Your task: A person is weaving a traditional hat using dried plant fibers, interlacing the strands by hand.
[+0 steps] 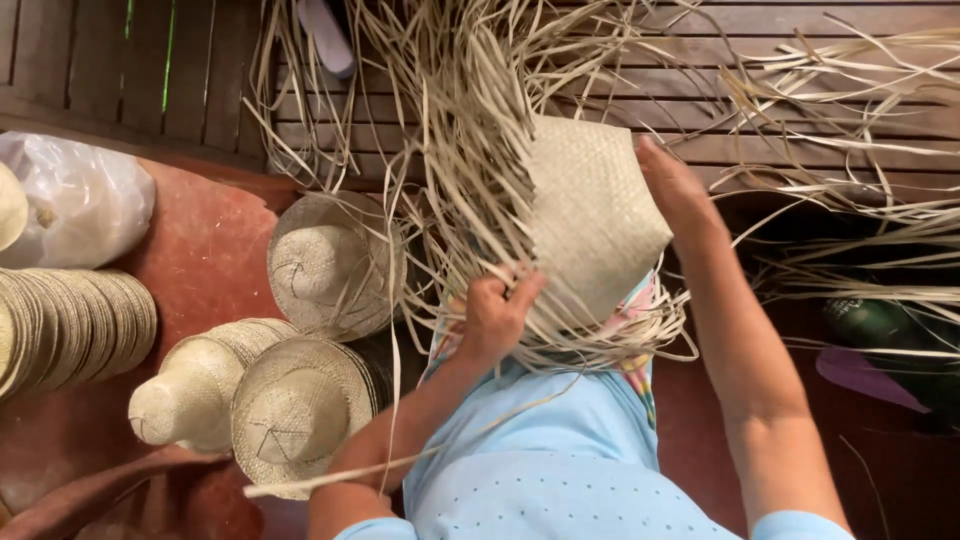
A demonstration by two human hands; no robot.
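Fingers of the left hand (495, 315) clamp the loose straw strands (470, 150) at the edge of a half-woven hat (590, 215) held above the lap. The right hand (675, 185) presses flat against its far side, fingers together. Finished straw hats (300, 400) lie stacked on the floor (200, 250) nearby.

woven straw piece (590, 215) | left hand (495, 315) pinches strands | right hand (672, 185) steadies edge

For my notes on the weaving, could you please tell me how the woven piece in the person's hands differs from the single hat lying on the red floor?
The woven piece is unfinished: long loose straw strips trail from its edges, whereas the single hat has a closed, round brim. The piece is held up by the left hand and right hand; the hat lies untouched on the red floor. The piece looks flat and angular; the hat has a domed crown. Both are pale plaited straw.
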